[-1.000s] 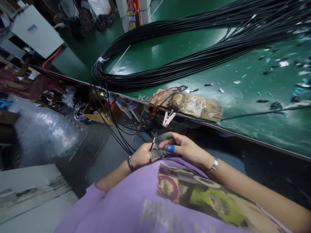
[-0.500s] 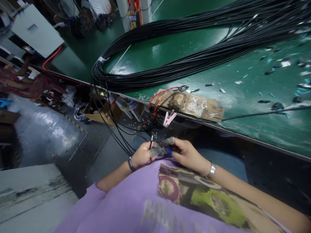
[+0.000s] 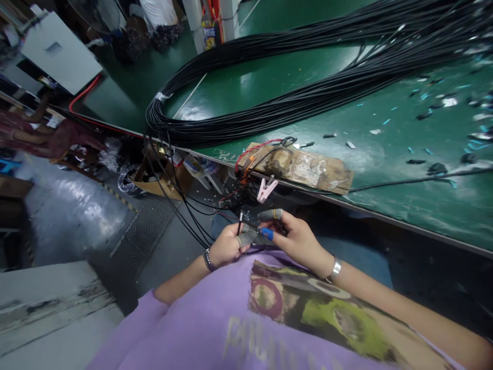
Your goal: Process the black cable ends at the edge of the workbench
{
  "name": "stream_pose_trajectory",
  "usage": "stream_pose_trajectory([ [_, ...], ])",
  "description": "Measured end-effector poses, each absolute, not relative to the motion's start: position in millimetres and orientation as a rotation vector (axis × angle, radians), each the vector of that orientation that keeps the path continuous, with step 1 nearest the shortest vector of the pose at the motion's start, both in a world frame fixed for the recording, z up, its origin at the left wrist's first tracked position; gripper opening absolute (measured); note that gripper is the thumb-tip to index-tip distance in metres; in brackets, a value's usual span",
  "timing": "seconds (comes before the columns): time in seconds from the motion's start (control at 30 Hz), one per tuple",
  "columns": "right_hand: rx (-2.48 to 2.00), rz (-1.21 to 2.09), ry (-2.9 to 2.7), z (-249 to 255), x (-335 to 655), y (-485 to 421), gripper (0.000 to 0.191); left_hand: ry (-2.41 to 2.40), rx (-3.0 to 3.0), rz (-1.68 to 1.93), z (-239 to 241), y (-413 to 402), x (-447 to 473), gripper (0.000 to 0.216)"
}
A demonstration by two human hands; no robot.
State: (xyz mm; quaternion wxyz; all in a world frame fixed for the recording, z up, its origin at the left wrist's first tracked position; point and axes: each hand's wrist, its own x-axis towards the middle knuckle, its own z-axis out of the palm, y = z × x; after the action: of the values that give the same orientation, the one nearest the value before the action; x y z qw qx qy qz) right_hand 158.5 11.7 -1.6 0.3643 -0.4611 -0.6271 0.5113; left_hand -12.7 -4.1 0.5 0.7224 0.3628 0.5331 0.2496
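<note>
Cable end: a thin black cable end (image 3: pixel 239 225) stands upright between both hands, close over the person's lap at 6 o'clock of the view, held near the body so the tip can be seen.
Left hand: the left hand (image 3: pixel 225 247) pinches the cable end between taped fingertips, steadying it.
Right hand: the right hand (image 3: pixel 295 239), at 3 o'clock of the left, is curled, its grey and blue taped fingertips meeting the left's; what it grips I cannot tell.
Pink clip: a pink clip (image 3: pixel 265 189) hangs at the bench edge, at 12 o'clock of the hands.
Cardboard pad: cardboard pad (image 3: pixel 308 168) lies beside it on the green bench (image 3: pixel 385 149).
Cable bundle: black cable bundle (image 3: pixel 269 110) loops further off, strands drooping toward the lap.
</note>
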Motion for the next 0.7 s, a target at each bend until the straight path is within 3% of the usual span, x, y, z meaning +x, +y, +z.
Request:
stream_pose_trajectory([
  [0.2,-1.017,0.886,-1.976,2.1,168.0,8.1,0.016,1.151,0.709,0.573,-2.8,-3.0,-12.5,0.035],
  [0.47,-1.087,1.094,-1.842,7.1,169.3,19.8,0.012,1.174,0.771,0.560,1.7,-2.2,-14.1,0.039],
  [0.7,-1.045,0.914,-2.603,22.4,169.0,29.1,0.013,1.228,0.990,0.465,4.9,-2.1,-14.9,0.039],
])
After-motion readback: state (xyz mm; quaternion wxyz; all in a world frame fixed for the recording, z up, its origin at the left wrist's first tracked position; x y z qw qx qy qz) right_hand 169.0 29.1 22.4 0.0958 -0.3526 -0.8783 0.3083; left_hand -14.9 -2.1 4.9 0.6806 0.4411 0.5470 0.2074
